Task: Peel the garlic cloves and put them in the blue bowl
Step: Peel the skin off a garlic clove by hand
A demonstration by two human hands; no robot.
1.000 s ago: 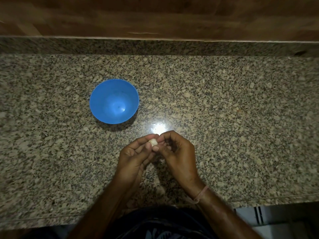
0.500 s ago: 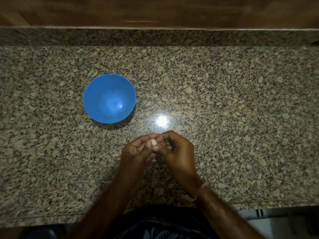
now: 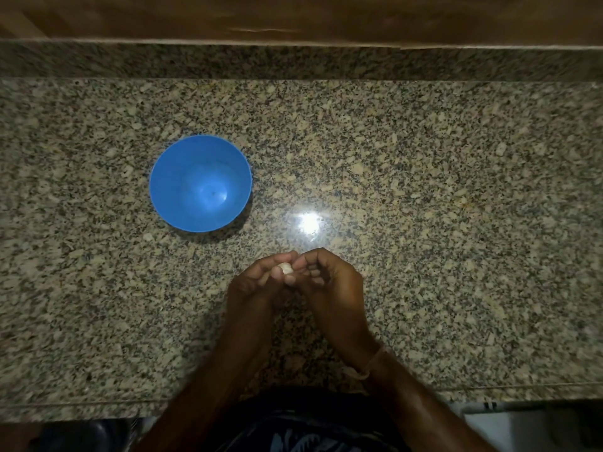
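A small pale garlic clove (image 3: 286,268) is pinched between the fingertips of both hands, just above the counter's near middle. My left hand (image 3: 257,285) holds it from the left with thumb and fingers curled round it. My right hand (image 3: 329,282) meets it from the right, fingers curled, thumb and forefinger at the clove. The blue bowl (image 3: 169,190) stands upright to the upper left of the hands, a hand's width away, and looks empty inside.
The speckled granite counter (image 3: 456,223) runs left to right, with a raised granite lip and a wooden wall (image 3: 293,17) behind. A bright lamp reflection (image 3: 308,222) sits between the bowl and the hands. The counter's front edge is near my body.
The hands have stayed together on the clove with only small finger shifts. The view has drifted slightly, so the bowl sits a little lower left in the frame.
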